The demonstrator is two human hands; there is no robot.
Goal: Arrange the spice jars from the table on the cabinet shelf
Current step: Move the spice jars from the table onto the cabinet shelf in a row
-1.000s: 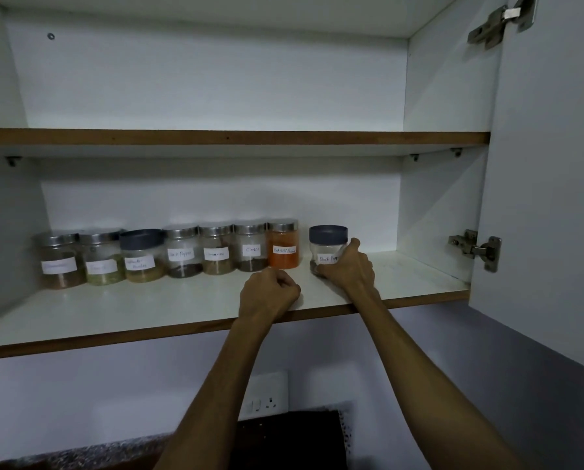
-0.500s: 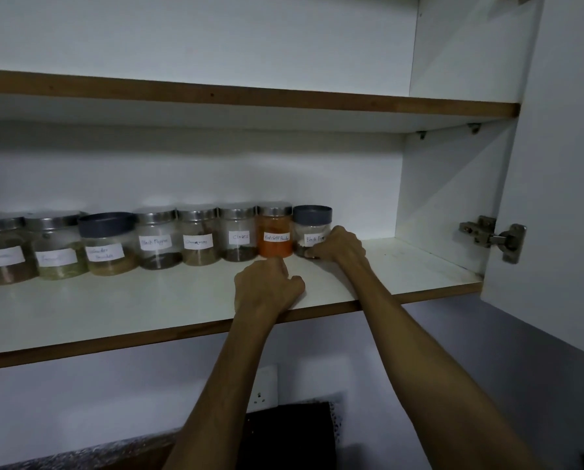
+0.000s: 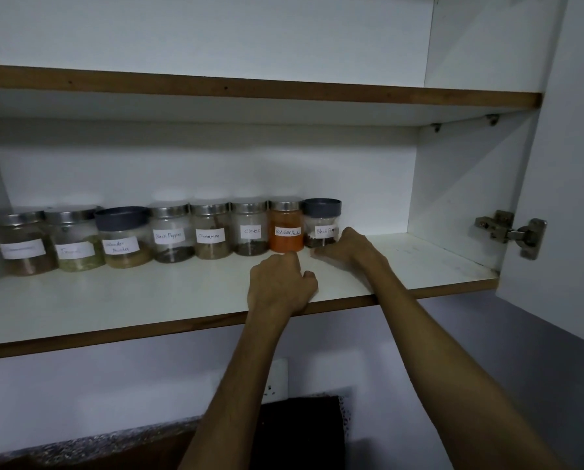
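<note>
Right hand (image 3: 348,247) perhaps touching end jar (image 3: 322,222), orange jar (image 3: 285,226) adjacent

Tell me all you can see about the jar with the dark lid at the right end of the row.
The jar is small and clear, probably plastic or glass, with a dark grey lid and a white handwritten label beginning "Black Pe". Dark spice fills only its bottom. It stands upright on the lower shelf, beside the orange jar. The right hand covers its lower right side.

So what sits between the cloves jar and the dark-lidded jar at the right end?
Head view: one jar, the red chilli powder jar, stands between the cloves jar and the dark-lidded jar.
</note>
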